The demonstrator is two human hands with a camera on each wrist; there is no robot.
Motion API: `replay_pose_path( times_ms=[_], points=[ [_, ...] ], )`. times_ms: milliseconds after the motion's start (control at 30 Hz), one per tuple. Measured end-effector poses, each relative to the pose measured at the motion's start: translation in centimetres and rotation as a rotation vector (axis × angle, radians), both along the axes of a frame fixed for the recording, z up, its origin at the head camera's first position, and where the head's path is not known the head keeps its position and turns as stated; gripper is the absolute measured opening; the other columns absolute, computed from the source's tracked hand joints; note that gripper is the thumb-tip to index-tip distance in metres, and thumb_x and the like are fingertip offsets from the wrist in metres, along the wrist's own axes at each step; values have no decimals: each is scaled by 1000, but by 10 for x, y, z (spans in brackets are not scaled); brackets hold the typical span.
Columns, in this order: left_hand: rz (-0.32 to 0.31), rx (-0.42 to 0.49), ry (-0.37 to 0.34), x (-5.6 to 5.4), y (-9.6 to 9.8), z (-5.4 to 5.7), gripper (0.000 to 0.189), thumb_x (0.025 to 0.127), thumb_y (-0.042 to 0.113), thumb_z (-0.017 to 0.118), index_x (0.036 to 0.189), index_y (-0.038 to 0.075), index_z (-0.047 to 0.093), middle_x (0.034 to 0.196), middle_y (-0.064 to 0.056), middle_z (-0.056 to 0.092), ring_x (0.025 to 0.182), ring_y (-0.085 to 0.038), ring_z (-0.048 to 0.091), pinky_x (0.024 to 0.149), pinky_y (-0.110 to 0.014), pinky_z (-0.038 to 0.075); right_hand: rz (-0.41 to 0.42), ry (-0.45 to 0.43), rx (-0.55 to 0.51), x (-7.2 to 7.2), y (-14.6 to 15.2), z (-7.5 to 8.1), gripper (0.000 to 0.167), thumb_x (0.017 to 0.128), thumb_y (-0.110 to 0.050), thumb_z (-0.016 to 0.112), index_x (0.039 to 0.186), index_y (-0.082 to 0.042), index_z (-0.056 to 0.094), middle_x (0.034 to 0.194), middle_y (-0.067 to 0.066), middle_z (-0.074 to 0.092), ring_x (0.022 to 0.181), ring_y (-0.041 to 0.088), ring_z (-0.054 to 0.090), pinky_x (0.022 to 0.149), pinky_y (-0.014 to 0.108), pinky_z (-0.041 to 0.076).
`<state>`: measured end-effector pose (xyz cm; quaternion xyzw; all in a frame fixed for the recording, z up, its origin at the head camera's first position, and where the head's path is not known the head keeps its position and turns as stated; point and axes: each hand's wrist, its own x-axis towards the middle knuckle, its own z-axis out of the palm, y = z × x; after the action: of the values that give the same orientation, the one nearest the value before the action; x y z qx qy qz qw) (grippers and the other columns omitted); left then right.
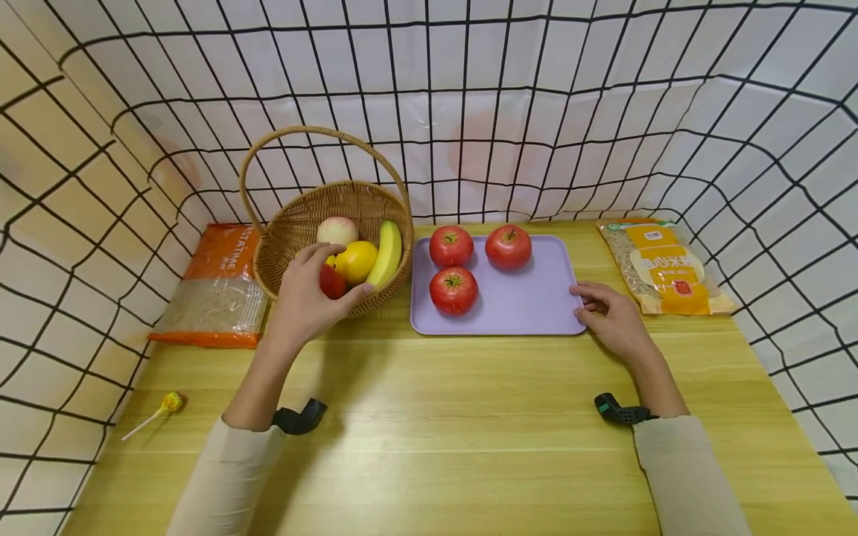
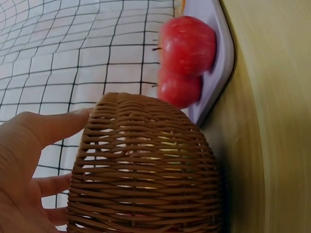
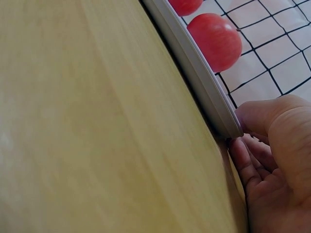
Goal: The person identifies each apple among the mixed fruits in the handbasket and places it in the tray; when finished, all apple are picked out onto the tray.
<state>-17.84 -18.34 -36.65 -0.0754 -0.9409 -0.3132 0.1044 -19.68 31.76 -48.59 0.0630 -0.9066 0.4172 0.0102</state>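
A wicker basket point(image 1: 295, 212) with a tall handle holds a pale peach-like fruit point(image 1: 337, 231), a yellow round fruit point(image 1: 357, 262), a banana point(image 1: 386, 255) and a red fruit point(image 1: 331, 283). Over its front rim reaches my left hand point(image 1: 311, 286), thumb and fingers spread above the red fruit, which it partly hides. In the left wrist view, the thumb lies along the rim of the basket. Three red apples point(image 1: 453, 291) sit on the left and middle of a lavender tray point(image 1: 529, 305). My right hand point(image 1: 613, 320) pinches the tray's right edge, thumb above and fingers below.
An orange-and-clear food bag point(image 1: 217, 286) lies left of the basket, partly behind it. A yellow grain packet point(image 1: 663, 268) rests at the back right. Near the left edge is a lollipop point(image 1: 172, 403). Black wire grid point(image 1: 469, 97) surrounds the wooden table point(image 1: 469, 417) on three sides.
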Motion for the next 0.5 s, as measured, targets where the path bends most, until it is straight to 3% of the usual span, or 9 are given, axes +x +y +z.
replay_pose_path(
  times_ms=[233, 500],
  points=[
    [-1, -52, -37, -6, -9, 0, 72, 85, 51, 80, 141, 9, 59, 152, -21, 48, 134, -50, 46, 88, -58, 58, -8, -4, 28, 1, 1, -1, 41, 100, -10, 65, 141, -5, 63, 153, 18, 51, 106, 14, 51, 83, 0, 39],
    [-20, -173, -113, -11, -17, 4, 70, 87, 50, 78, 141, 11, 60, 151, -25, 47, 130, -52, 49, 88, -61, 56, -8, -18, 38, 0, 1, 1, 41, 101, -11, 64, 142, -7, 62, 153, 17, 51, 111, 23, 52, 84, -1, 38]
  ],
)
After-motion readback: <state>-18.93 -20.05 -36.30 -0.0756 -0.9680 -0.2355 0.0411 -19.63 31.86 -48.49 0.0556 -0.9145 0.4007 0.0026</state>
